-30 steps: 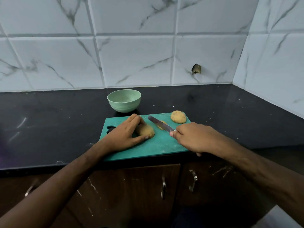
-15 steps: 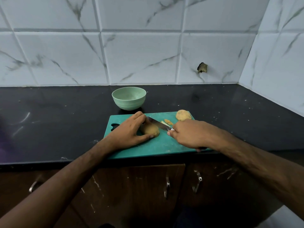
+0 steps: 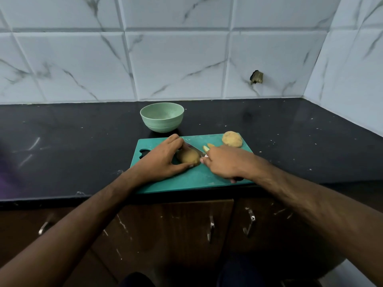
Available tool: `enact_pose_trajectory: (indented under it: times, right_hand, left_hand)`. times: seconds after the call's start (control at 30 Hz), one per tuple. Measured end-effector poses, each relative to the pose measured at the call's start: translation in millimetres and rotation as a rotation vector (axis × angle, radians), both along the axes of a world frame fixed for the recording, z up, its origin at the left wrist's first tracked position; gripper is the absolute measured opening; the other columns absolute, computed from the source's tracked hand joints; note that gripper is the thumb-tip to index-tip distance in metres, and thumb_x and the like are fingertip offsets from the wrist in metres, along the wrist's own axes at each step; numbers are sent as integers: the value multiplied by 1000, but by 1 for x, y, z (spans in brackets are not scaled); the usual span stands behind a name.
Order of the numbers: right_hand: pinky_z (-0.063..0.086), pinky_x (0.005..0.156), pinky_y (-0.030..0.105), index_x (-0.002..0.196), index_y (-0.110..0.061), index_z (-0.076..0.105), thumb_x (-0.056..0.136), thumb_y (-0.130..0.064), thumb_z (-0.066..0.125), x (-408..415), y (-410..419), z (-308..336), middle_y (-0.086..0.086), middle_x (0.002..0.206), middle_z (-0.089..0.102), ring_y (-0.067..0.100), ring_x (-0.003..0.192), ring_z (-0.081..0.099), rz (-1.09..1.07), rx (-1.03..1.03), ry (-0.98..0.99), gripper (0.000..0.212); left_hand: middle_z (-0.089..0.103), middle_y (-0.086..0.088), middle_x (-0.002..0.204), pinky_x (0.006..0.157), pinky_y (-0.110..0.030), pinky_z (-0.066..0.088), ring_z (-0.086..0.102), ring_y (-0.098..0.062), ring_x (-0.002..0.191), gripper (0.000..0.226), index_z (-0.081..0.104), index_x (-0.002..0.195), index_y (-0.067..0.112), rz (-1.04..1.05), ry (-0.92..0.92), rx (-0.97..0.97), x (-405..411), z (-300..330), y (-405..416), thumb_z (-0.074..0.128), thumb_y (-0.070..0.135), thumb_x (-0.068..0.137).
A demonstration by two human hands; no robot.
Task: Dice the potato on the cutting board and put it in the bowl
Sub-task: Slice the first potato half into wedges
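A green cutting board (image 3: 192, 179) lies on the black counter at its front edge. My left hand (image 3: 162, 160) grips a brown potato piece (image 3: 188, 156) on the board between fingers and thumb. My right hand (image 3: 224, 162) grips a knife (image 3: 194, 149), its handle hidden in the fist; the blade lies across the right end of that piece. A small cut slice (image 3: 206, 148) lies just right of the blade. Another potato piece (image 3: 232, 139) sits at the board's far right corner. The pale green bowl (image 3: 162, 120) stands empty behind the board.
The black counter (image 3: 72, 146) runs left and right of the board, up to a white marble-tile wall behind and on the right. Brown cabinet doors with metal handles (image 3: 211, 226) lie below the counter's front edge.
The knife has moved left from open board onto the potato piece under my left hand. A small cut slice now shows right of the blade.
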State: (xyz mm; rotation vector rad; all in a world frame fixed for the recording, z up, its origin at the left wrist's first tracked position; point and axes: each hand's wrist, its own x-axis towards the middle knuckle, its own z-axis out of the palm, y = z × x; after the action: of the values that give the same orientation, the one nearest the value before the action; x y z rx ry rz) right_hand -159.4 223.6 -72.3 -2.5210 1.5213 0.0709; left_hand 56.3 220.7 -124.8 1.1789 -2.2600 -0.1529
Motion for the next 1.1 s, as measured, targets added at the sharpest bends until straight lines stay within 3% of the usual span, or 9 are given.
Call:
enact_pose_trajectory:
  times: [0.1,0.27,0.4,0.53,0.63,0.7,0.77,0.87,1.1]
  right_hand:
    - [60,65,41,94,-8,60,109,-41,34,-1,5,-1,8,74,65,21,49,66,1,-12,26,45]
    - [58,59,37,99,-14,59,109,-45,33,-29,36,3,3,80,63,16,48,66,-21,16,90,42]
    - [50,60,32,90,-22,54,109,-47,30,-51,61,-6,-1,78,60,11,62,61,-12,-112,147,39]
    - [46,66,35,94,-24,51,109,-47,28,-51,61,-9,-5,76,51,10,68,52,13,-236,224,36]
    - [42,68,35,93,-25,49,109,-49,26,-54,55,1,-6,79,50,8,69,48,-32,-199,223,36]
    - [43,67,35,93,-25,53,109,-51,25,-59,49,7,-5,83,56,10,72,57,-85,-155,191,41]
    - [45,64,34,97,-24,57,108,-52,25,-63,45,11,-3,84,62,12,68,65,-130,-144,157,44]
    - [47,60,31,97,-25,58,108,-53,24,-65,44,15,-2,82,64,8,57,63,-156,-176,145,46]
    - [47,64,34,101,-24,59,108,-51,26,-42,44,0,-2,80,62,8,54,60,-112,-129,133,44]
  left_hand:
    - [52,7,107,90,-30,49,56,-8,99,42,59,109,20,18,-2,-10,-1,0,1,71,50,83]
    - [51,8,108,91,-35,51,57,-9,100,43,59,109,21,46,-12,13,-2,0,2,69,54,83]
    - [51,9,110,92,-35,51,57,-8,102,41,58,111,22,49,-10,13,-2,-2,3,70,51,84]
    - [50,9,113,94,-32,49,56,-6,105,40,57,114,24,59,0,23,-1,-3,5,71,46,84]
    - [50,9,114,95,-32,49,55,-6,107,41,55,115,25,65,-10,29,-2,-2,7,69,49,84]
    - [50,10,114,94,-33,49,54,-6,107,45,53,115,27,76,-29,30,-2,-1,7,64,56,83]
    - [51,10,116,96,-35,49,54,-6,108,48,52,116,27,90,-47,32,-1,-1,6,61,61,83]
    - [53,11,117,96,-36,49,55,-6,108,49,52,116,27,99,-48,34,0,-4,5,61,62,83]
    - [53,10,112,94,-34,48,56,-6,105,43,56,112,25,80,-17,10,1,-4,5,65,56,83]
